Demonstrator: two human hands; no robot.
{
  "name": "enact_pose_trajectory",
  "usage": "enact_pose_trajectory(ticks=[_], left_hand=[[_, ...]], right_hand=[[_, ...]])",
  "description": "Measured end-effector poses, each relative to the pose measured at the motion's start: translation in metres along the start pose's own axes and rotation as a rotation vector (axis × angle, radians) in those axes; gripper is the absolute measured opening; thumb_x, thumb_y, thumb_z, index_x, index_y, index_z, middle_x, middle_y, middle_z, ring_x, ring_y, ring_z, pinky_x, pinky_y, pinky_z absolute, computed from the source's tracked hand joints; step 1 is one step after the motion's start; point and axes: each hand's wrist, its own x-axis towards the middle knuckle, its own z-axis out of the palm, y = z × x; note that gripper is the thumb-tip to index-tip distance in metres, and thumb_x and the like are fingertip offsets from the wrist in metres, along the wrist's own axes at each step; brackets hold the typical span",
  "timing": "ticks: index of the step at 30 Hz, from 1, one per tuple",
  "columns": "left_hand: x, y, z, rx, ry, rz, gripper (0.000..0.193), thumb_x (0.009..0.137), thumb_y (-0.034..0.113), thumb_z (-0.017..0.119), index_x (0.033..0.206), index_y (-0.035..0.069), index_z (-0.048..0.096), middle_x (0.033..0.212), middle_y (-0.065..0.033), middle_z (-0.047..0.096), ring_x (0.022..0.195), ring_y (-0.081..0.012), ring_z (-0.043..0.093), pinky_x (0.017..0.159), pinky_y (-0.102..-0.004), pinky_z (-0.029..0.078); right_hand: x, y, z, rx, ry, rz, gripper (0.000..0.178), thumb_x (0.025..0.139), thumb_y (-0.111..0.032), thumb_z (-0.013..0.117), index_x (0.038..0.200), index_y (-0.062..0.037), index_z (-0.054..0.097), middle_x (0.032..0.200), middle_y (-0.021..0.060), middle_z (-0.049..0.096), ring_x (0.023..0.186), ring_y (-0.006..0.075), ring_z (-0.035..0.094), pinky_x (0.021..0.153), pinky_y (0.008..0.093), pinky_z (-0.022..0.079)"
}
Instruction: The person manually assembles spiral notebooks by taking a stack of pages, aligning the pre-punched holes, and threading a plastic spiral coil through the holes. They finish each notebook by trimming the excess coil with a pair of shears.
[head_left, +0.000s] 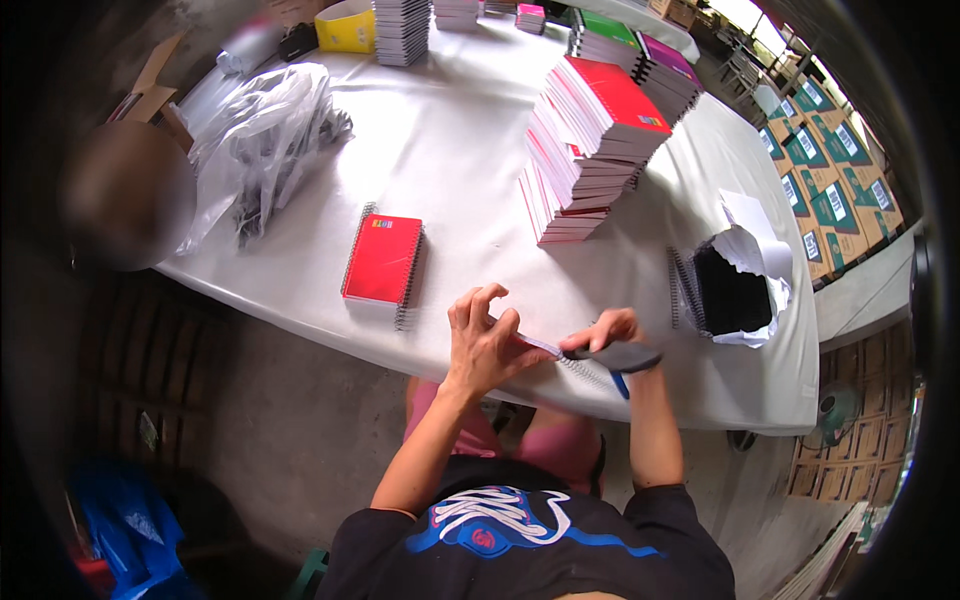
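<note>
Close to the table's front edge, my left hand (482,345) is closed on a small notebook (541,346), seen nearly edge-on. A loose length of wire spiral (588,373) runs from the notebook toward my right hand (612,328). That hand is wrapped round a tool (628,357) with a dark grey handle and a blue part; its working end is hidden at the notebook. To the left of my hands lies a red notebook (384,258), with wire spirals along both long sides, one reaching past its lower edge.
A tall stack of red-covered books (590,140) stands right of the middle, with green and purple notebooks (668,62) behind. Torn white paper (765,262) surrounds black spirals (733,290) at the right. A clear plastic bag (265,135) lies at the left on the white-covered table (460,150).
</note>
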Motion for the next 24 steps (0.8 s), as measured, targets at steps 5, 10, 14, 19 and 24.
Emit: enact_pose_trajectory(ticks=[5, 10, 14, 19, 24], left_hand=[[0.006, -0.001, 0.005, -0.033, 0.001, -0.012, 0.056, 0.056, 0.052, 0.079, 0.075, 0.007, 0.053, 0.118, -0.0127, 0.044, 0.111, -0.0325, 0.039, 0.090, -0.0459, 0.031], [0.008, 0.001, 0.005, -0.025, 0.016, -0.017, 0.059, 0.049, 0.047, 0.085, 0.070, 0.006, 0.048, 0.120, -0.0144, 0.042, 0.112, -0.0340, 0.036, 0.092, -0.0458, 0.034], [0.007, -0.003, 0.005, -0.102, 0.004, -0.010, 0.058, 0.052, 0.050, 0.083, 0.070, 0.006, 0.049, 0.121, -0.0150, 0.042, 0.114, -0.0350, 0.037, 0.093, -0.0473, 0.033], [0.003, -0.002, 0.004, -0.079, 0.022, -0.009, 0.059, 0.052, 0.050, 0.082, 0.070, 0.005, 0.049, 0.123, -0.0158, 0.042, 0.115, -0.0358, 0.038, 0.094, -0.0484, 0.033], [0.005, -0.004, 0.000, -0.088, -0.009, 0.003, 0.057, 0.048, 0.046, 0.086, 0.067, 0.005, 0.050, 0.126, -0.0157, 0.039, 0.115, -0.0362, 0.035, 0.090, -0.0463, 0.037]], right_hand=[[0.011, -0.019, 0.003, -0.198, 0.113, -0.104, 0.016, 0.072, -0.011, 0.076, 0.079, 0.0015, 0.069, 0.087, 0.0198, 0.069, 0.087, 0.0270, 0.067, 0.089, 0.0399, 0.049], [0.019, -0.032, 0.009, -0.559, 0.125, -0.029, 0.010, 0.072, -0.001, 0.071, 0.081, 0.0002, 0.071, 0.082, 0.0138, 0.070, 0.084, 0.0237, 0.066, 0.088, 0.0383, 0.048], [0.024, -0.027, 0.018, -0.507, 0.056, 0.057, 0.017, 0.069, 0.005, 0.068, 0.085, 0.0006, 0.071, 0.083, 0.0127, 0.069, 0.083, 0.0221, 0.065, 0.083, 0.0325, 0.050], [0.014, -0.018, 0.014, -0.422, 0.126, -0.010, 0.011, 0.074, -0.005, 0.070, 0.083, 0.0024, 0.071, 0.085, 0.0142, 0.069, 0.084, 0.0217, 0.066, 0.080, 0.0319, 0.051], [0.021, -0.016, 0.019, -0.881, 0.248, 0.215, 0.013, 0.070, 0.003, 0.069, 0.083, 0.0030, 0.071, 0.084, 0.0152, 0.069, 0.081, 0.0223, 0.066, 0.084, 0.0326, 0.050]])
